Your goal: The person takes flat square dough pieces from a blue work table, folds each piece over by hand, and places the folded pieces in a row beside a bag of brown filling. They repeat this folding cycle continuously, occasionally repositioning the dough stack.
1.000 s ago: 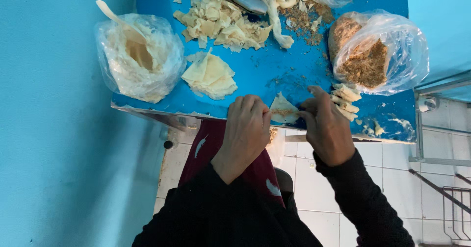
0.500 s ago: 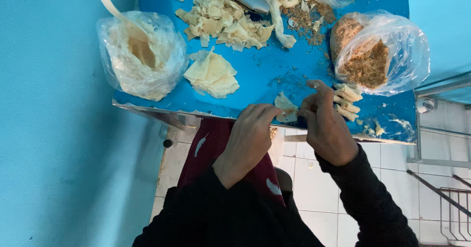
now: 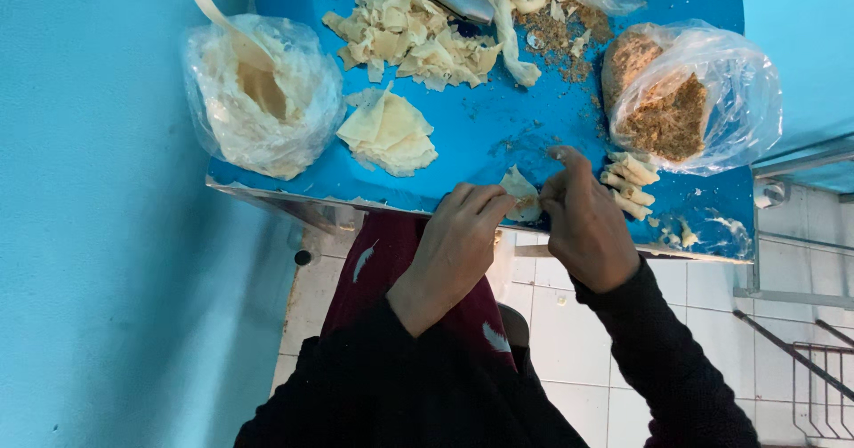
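A: Layout? Big to small.

B: Blue table top [image 3: 498, 137]. Clear plastic bag of pale wrapper sheets [image 3: 258, 92] far left, clear plastic bag of brown crumbly filling [image 3: 685, 101] far right. Loose heap of cream wrapper scraps [image 3: 418, 39] at the top, flat stack of cream wrappers [image 3: 387, 132] left of centre. Row of small rolled pieces [image 3: 630, 181] just beside the right hand.

A: Hands?

B: Small cream folded wrapper piece [image 3: 519, 190] sits at the near table edge, between both. Left hand [image 3: 458, 239] and right hand [image 3: 583, 221] each pinch it, fingers closed on it. Long axis roughly left-right. Equal reach.
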`<state>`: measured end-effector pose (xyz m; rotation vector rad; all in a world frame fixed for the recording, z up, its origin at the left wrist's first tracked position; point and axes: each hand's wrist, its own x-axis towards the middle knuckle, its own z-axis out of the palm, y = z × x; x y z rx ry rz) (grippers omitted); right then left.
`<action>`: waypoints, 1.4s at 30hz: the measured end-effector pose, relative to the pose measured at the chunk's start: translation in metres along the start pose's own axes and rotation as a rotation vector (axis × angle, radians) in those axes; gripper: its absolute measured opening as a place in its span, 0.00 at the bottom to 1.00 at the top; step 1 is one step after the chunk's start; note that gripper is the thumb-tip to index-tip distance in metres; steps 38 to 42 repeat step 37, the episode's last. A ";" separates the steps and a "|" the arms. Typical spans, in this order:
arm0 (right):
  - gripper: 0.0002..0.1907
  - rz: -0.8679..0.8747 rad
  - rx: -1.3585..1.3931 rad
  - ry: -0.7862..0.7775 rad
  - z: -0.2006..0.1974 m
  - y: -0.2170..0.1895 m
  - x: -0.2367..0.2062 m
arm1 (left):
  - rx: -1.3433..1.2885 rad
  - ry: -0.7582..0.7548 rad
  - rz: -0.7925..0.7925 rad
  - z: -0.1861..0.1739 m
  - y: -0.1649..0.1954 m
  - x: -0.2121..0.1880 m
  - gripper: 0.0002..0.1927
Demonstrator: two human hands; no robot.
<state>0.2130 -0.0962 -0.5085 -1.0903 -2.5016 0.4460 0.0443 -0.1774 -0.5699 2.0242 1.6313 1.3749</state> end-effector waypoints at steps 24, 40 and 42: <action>0.33 -0.091 0.025 -0.067 -0.008 -0.011 -0.013 | 0.220 0.037 0.303 0.003 -0.021 0.000 0.12; 0.34 0.042 0.350 -0.215 -0.004 0.012 0.027 | 0.135 0.059 0.099 0.027 -0.021 0.017 0.09; 0.34 0.042 0.350 -0.215 -0.004 0.012 0.027 | 0.135 0.059 0.099 0.027 -0.021 0.017 0.09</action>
